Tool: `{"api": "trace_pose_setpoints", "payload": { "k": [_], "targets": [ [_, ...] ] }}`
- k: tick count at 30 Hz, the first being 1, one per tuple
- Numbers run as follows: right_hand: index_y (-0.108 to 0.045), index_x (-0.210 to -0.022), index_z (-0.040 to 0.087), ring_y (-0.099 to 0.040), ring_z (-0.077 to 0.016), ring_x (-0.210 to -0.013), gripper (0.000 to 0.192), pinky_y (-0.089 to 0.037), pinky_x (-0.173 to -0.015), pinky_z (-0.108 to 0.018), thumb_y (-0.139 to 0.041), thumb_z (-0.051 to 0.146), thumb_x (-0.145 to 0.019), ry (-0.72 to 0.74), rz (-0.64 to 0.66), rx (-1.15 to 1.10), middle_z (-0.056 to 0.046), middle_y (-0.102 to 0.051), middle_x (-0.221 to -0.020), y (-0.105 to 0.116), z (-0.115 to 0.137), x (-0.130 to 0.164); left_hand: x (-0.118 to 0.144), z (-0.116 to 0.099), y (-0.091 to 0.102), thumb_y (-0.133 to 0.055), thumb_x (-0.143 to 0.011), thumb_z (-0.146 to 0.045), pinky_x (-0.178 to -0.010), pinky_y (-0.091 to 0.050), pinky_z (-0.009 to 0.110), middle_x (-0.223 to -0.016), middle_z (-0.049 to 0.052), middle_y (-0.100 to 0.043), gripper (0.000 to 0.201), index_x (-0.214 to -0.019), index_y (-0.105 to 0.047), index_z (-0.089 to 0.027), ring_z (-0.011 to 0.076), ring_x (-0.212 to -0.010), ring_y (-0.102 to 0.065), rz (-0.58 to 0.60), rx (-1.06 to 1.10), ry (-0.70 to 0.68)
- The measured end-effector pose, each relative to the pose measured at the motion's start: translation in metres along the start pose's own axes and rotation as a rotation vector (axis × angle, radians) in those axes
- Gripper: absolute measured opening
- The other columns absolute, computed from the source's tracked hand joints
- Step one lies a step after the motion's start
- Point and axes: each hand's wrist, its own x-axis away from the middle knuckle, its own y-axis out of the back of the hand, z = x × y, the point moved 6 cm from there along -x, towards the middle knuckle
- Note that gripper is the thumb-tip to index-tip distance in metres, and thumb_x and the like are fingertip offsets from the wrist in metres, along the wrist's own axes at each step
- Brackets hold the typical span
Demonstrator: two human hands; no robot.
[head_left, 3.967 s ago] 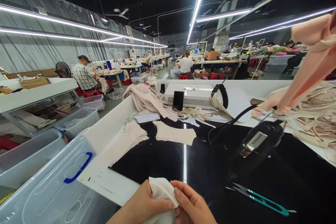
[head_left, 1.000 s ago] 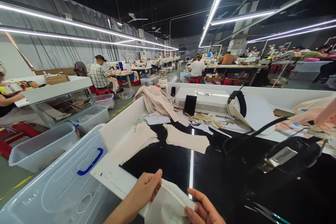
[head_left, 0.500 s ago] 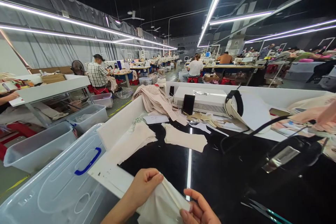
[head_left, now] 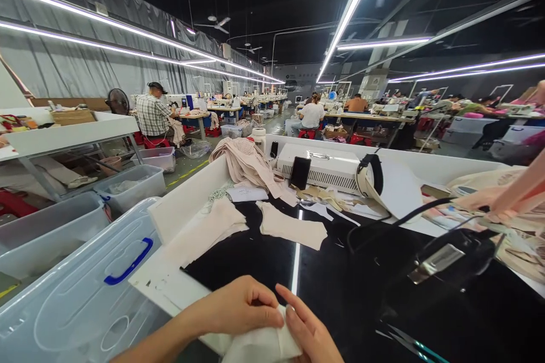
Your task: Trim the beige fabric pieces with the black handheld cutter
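Drawn closer together than half a second ago, my left hand (head_left: 238, 306) and right hand (head_left: 310, 332) meet at a thin off-white cloth piece (head_left: 258, 346), held at the near side of the glossy black tabletop (head_left: 264, 264). Left thumb and fingers pinch its upper edge; the right's lower fingers are hidden, so I cannot tell whether they grip. A loosened pinch could let the edge slip askew; sweeping right could snag cloth on the teal-handled metal snips (head_left: 411, 342).
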Motion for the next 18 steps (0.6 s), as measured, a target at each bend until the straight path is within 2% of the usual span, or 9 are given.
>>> {"api": "trace_pose_setpoints", "payload": {
  "k": [4,6,8,10,11,13,15,18],
  "targets": [
    [-0.064,-0.127,0.017,-0.073,-0.0234,-0.078,0.085,-0.055,-0.076,-0.036,-0.095,0.055,-0.057,0.143,-0.126,-0.020,-0.004,-0.075,-0.085,-0.006,0.039,-0.013,-0.014,-0.012,0.021,-0.072,-0.090,-0.044,-0.052,-0.023,0.025,-0.062,-0.006,-0.041,0.036,-0.069,-0.060,-0.017,0.0103,-0.058,-0.034,0.001,-0.219,-0.061],
    [-0.061,-0.130,0.018,-0.072,-0.0235,-0.084,0.087,-0.055,-0.084,-0.037,-0.094,0.053,-0.059,0.234,-0.185,0.053,-0.002,-0.075,-0.086,-0.004,0.065,-0.016,-0.020,-0.020,0.036,-0.075,-0.091,-0.039,-0.055,-0.028,0.024,-0.067,-0.006,-0.052,0.026,-0.077,-0.067,-0.018,0.0110,-0.061,-0.044,-0.083,-0.459,-0.136],
    [-0.058,-0.137,0.020,-0.072,-0.0242,-0.090,0.090,-0.052,-0.092,-0.038,-0.093,0.053,-0.061,0.342,-0.236,0.166,-0.001,-0.076,-0.086,0.001,0.089,-0.014,-0.020,-0.028,0.048,-0.074,-0.094,-0.031,-0.061,-0.032,0.024,-0.079,-0.004,-0.063,0.013,-0.088,-0.070,-0.020,0.0135,-0.071,-0.056,-0.215,-0.767,-0.252],
    [-0.055,-0.142,0.023,-0.071,-0.0253,-0.096,0.089,-0.050,-0.097,-0.038,-0.090,0.054,-0.066,0.433,-0.281,0.302,-0.001,-0.077,-0.088,0.010,0.104,-0.009,-0.016,-0.029,0.052,-0.073,-0.096,-0.024,-0.063,-0.033,0.025,-0.090,-0.001,-0.067,0.007,-0.092,-0.069,-0.020,0.0160,-0.079,-0.061,-0.305,-1.044,-0.344],
    [-0.057,-0.141,0.024,-0.071,-0.0255,-0.098,0.085,-0.049,-0.098,-0.037,-0.089,0.054,-0.068,0.454,-0.287,0.382,-0.001,-0.077,-0.090,0.015,0.105,-0.006,-0.013,-0.025,0.051,-0.074,-0.096,-0.023,-0.062,-0.033,0.026,-0.091,0.000,-0.067,0.007,-0.092,-0.069,-0.020,0.0166,-0.080,-0.062,-0.313,-1.139,-0.365],
    [-0.066,-0.132,0.026,-0.071,-0.0254,-0.097,0.069,-0.049,-0.098,-0.035,-0.086,0.052,-0.071,0.470,-0.267,0.551,-0.001,-0.078,-0.091,0.028,0.097,-0.003,-0.008,-0.010,0.044,-0.080,-0.092,-0.031,-0.057,-0.031,0.027,-0.085,-0.001,-0.067,0.017,-0.084,-0.068,-0.020,0.0164,-0.073,-0.062,-0.257,-1.215,-0.360],
    [-0.075,-0.116,0.028,-0.072,-0.0257,-0.092,0.048,-0.051,-0.095,-0.034,-0.082,0.049,-0.073,0.481,-0.233,0.703,-0.001,-0.078,-0.088,0.040,0.080,0.000,-0.003,0.008,0.036,-0.083,-0.088,-0.042,-0.053,-0.029,0.029,-0.072,-0.003,-0.063,0.030,-0.075,-0.067,-0.020,0.0159,-0.063,-0.060,-0.170,-1.186,-0.315],
    [-0.079,-0.110,0.034,-0.072,-0.0275,-0.092,0.034,-0.053,-0.093,-0.037,-0.076,0.044,-0.077,0.549,-0.219,0.825,-0.002,-0.079,-0.091,0.056,0.057,0.003,0.000,0.022,0.024,-0.079,-0.092,-0.033,-0.057,-0.036,0.029,-0.073,-0.002,-0.065,0.025,-0.075,-0.067,-0.019,0.0172,-0.068,-0.064,-0.183,-1.120,-0.281]
  ]
}}
